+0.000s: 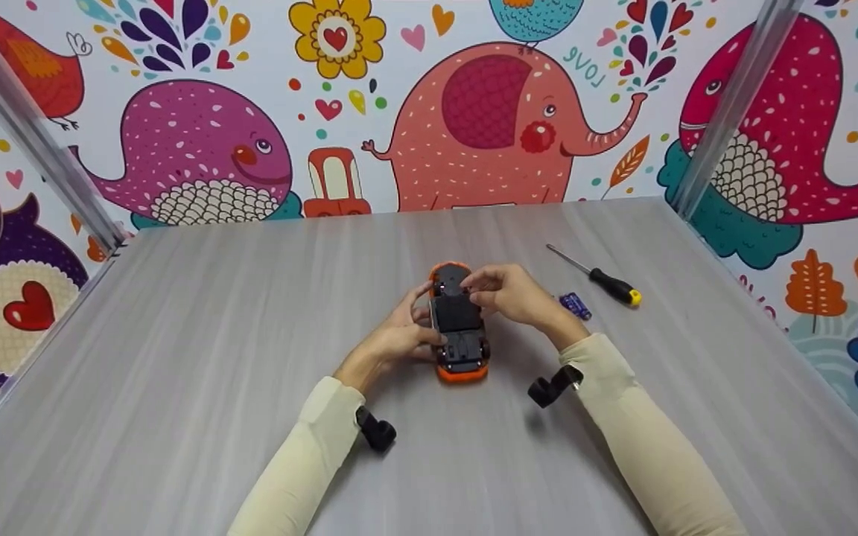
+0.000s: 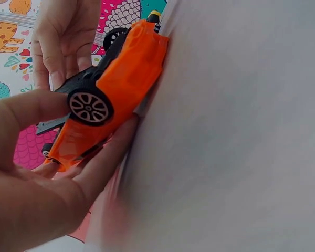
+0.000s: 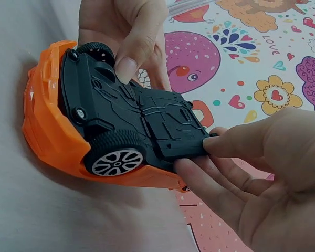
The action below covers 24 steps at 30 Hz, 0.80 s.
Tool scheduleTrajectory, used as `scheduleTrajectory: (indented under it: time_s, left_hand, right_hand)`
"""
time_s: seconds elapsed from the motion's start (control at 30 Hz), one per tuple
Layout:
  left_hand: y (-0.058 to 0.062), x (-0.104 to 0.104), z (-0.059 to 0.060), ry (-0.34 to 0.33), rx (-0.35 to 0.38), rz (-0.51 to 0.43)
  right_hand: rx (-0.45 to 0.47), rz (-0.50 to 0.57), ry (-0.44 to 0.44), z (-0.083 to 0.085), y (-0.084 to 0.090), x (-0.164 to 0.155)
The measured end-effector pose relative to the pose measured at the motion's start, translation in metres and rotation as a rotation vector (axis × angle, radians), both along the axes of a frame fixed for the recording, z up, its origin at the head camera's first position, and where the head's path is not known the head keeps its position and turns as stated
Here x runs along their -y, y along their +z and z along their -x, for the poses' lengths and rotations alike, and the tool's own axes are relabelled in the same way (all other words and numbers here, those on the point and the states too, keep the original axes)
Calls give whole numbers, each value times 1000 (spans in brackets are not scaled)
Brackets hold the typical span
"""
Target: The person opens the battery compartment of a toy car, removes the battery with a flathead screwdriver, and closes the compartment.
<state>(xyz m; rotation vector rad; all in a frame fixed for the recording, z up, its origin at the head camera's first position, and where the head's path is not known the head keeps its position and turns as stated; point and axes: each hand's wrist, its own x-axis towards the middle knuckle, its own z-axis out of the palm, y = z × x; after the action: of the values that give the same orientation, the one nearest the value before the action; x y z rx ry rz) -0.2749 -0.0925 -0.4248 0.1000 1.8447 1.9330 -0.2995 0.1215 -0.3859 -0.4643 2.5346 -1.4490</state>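
Orange toy car (image 1: 459, 321) lies belly-up mid-surface (image 1: 176, 372), left hand (image 1: 398, 339) gripping its side, right hand (image 1: 512, 294) pinching the black battery cover (image 3: 170, 128). Batteries (image 1: 575, 304) and screwdriver (image 1: 599, 277) wait nearby; closing up seems unfinished.

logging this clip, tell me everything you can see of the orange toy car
The orange toy car lies upside down on the grey table, its glossy plastic body under a black chassis with black tyres and silver spoked wheels. The left hand grips its side. The right hand pinches the edge of a flat black underside panel.
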Motion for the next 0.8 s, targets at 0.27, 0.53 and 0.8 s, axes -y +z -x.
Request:
scheduleTrajectory:
  time_s: [0.27, 0.53, 0.8]
  left_hand:
    - [0, 0, 0, 6, 2, -3]
    - [0, 0, 0, 4, -6, -3]
    - [0, -1, 1, 8, 0, -3]
  right_hand:
    - [42, 1, -9, 1, -1, -3]
    - [38, -9, -26, 1, 0, -2]
    - [26, 6, -42, 1, -2, -1]
